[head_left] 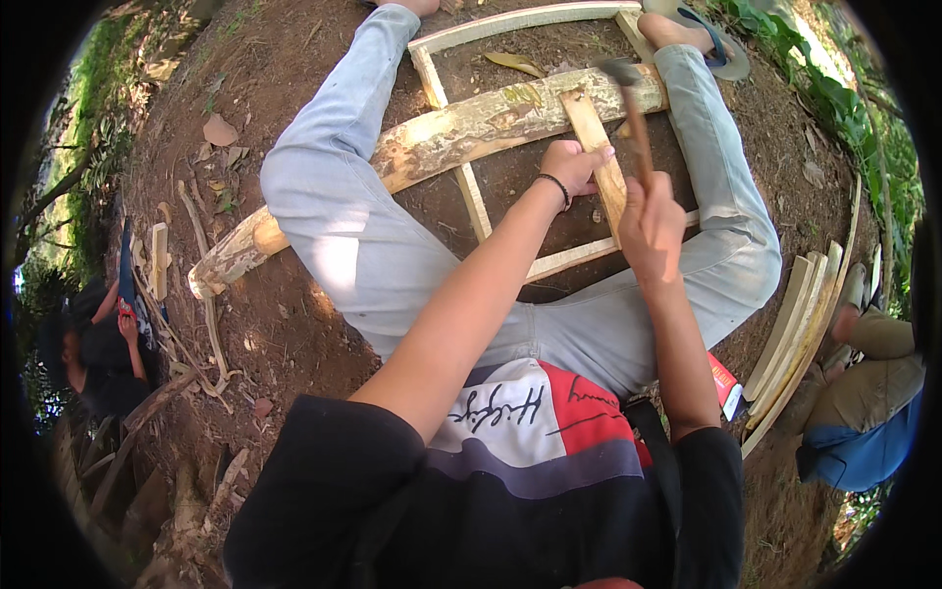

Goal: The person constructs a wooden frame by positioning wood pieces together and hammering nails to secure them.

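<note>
I sit on bare earth with my legs spread around a pale wooden frame (520, 20). A thick rough log (432, 142) lies across the frame and over my left thigh. My left hand (571, 165) grips a short flat wooden slat (597, 147) that leans on the log. My right hand (650, 226) is closed around the handle of a hammer (633, 108), whose dark head is raised just above the slat's top end.
A stack of pale curved slats (800, 334) lies at my right, beside a seated person in olive and blue clothes (868, 402). Another person in dark clothes (98, 344) crouches at the far left. Loose sticks and offcuts (162, 260) litter the ground on the left.
</note>
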{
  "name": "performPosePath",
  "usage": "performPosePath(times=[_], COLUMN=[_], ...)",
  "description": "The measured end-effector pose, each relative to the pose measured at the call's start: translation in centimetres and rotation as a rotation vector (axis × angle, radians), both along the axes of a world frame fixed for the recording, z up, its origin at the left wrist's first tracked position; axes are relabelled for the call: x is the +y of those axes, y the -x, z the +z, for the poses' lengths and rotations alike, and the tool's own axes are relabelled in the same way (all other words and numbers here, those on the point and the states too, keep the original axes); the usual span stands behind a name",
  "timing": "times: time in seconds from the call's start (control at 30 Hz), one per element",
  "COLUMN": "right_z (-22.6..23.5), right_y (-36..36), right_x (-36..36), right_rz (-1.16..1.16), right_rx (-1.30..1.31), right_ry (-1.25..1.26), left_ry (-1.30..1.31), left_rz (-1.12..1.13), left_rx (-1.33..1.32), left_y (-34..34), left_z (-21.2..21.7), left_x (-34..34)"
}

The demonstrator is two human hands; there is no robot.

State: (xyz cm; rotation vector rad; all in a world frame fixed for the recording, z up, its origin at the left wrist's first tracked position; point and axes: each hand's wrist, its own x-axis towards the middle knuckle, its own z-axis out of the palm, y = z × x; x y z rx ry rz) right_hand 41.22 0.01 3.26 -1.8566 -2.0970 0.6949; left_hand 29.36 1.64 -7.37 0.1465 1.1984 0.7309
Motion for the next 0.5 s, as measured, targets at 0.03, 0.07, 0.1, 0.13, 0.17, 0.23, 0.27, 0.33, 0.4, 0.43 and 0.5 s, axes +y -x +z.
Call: performPosePath(times=[0.03,0.07,0.1,0.13,0.17,0.23,0.27,0.33,0.4,0.43,0.5], right_z=[-0.7,-0.6,0.0,1.9,3.7,5.5,5.2,1.8,-3.7,-2.1,2.9], right_y=[0.7,0.8,0.5,1.1,1.6,1.3,0.2,0.1,-1.7,-0.9,1.0], right_x=[0.0,0.2,0.6,1.5,1.9,2.1,2.2,0.5,-0.4,-0.1,2.4], right_rz=[0.070,0.025,-0.004,-0.020,-0.035,-0.038,0.013,-0.048,0.028,0.023,0.006], right_rx=[-0.163,-0.194,-0.108,-0.018,0.159,0.589,0.838,0.227,-0.143,-0.102,0.119], right_ry=[0.221,0.248,0.172,0.109,-0.070,-0.243,-0.293,-0.330,0.134,0.096,-0.067], left_ry=[0.011,0.002,-0.007,-0.003,0.000,-0.020,-0.024,0.001,0.001,0.006,-0.008], left_rz=[-0.024,-0.004,0.015,0.045,0.083,0.049,0.035,-0.004,-0.004,0.013,0.057], left_rx=[-0.008,-0.017,-0.026,-0.030,-0.027,-0.015,-0.008,-0.028,-0.044,-0.046,-0.052], left_y=[0.0,0.0,-0.1,0.0,-0.1,0.0,0.0,0.0,-0.4,-0.3,-0.3], left_z=[0.0,-0.1,-0.1,-0.4,-0.8,-0.8,-0.7,-0.3,-0.2,-0.6,-1.5], left_x=[-0.4,-0.3,-0.2,-0.3,-0.6,-0.6,-0.3,-0.1,-0.3,-1.0,-0.8])
